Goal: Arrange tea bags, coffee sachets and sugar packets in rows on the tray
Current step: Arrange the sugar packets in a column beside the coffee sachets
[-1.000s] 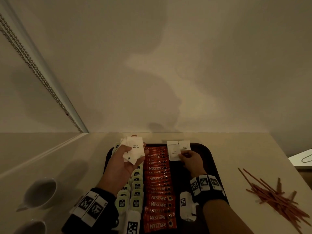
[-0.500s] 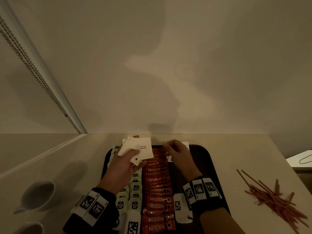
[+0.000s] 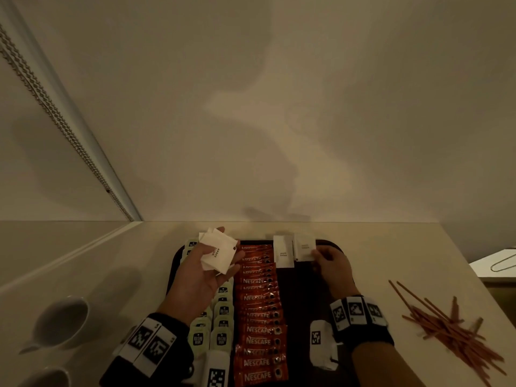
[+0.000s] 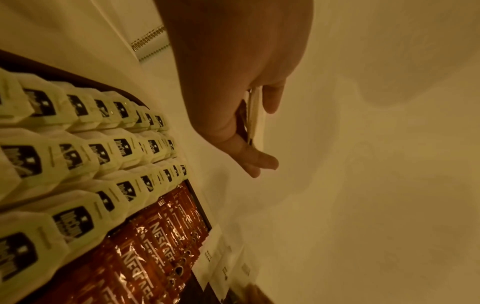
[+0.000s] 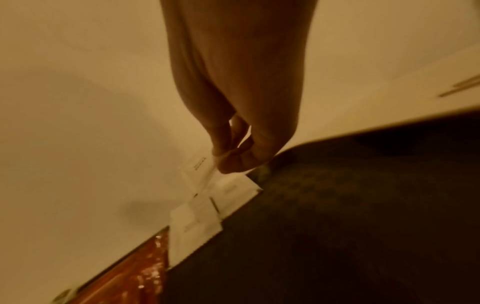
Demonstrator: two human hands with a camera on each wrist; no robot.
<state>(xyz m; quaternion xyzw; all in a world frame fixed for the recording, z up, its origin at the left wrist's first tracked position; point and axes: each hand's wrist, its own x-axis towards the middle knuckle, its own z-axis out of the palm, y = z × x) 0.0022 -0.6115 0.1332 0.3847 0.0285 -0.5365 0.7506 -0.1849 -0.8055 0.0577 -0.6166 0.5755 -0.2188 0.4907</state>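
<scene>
Nearest the camera, on the dark tray (image 3: pixel 312 297), rows of pale green tea bags (image 3: pixel 222 337) lie at the left and a long column of red Nescafe coffee sachets (image 3: pixel 258 331) runs beside them, both reaching from the near edge toward the far rim. To either side on the pale surface (image 3: pixel 391 247) sit two white cups (image 3: pixel 60 319) at the left and a loose heap of brown stirrer sticks (image 3: pixel 452 328) at the right. Farther on, the left hand (image 3: pixel 201 272) is raised palm-up above the tea bags, its thumb and fingers holding a small stack of white sugar packets (image 3: pixel 217 254). At the tray's far end, the right hand (image 3: pixel 332 268) pinches the near right edge of one sugar packet (image 3: pixel 304 247) with curled fingertips; that packet lies just beside another laid sugar packet (image 3: pixel 283 254), which touches the top of the coffee column. Beyond them stands a plain wall (image 3: pixel 279 107).
</scene>
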